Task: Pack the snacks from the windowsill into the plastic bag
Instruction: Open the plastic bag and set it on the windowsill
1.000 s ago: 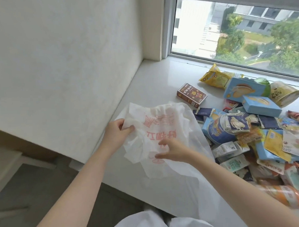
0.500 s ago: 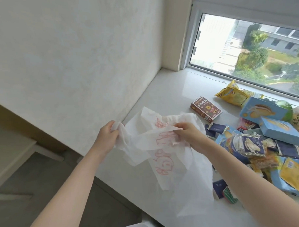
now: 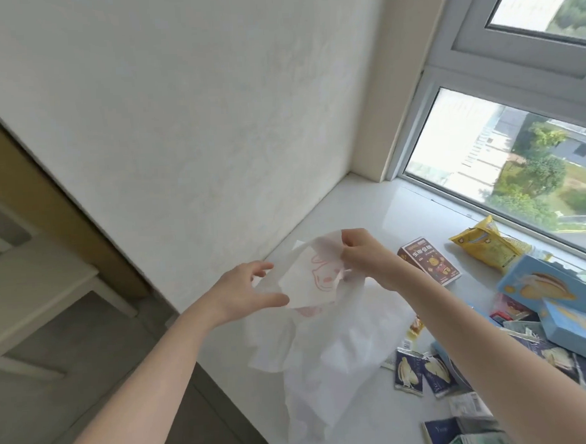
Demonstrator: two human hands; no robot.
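A pale, glossy windowsill is seen running from the wall corner along the foot of the window. Its left part is bare; the right part is covered with snacks. A dark red box is laid flat nearest the corner, with a yellow packet just behind it by the glass. Two light blue boxes are set further right, touching each other. Two dark blue sachets are laid side by side nearer the front edge, among other wrappers too crowded to be told apart.
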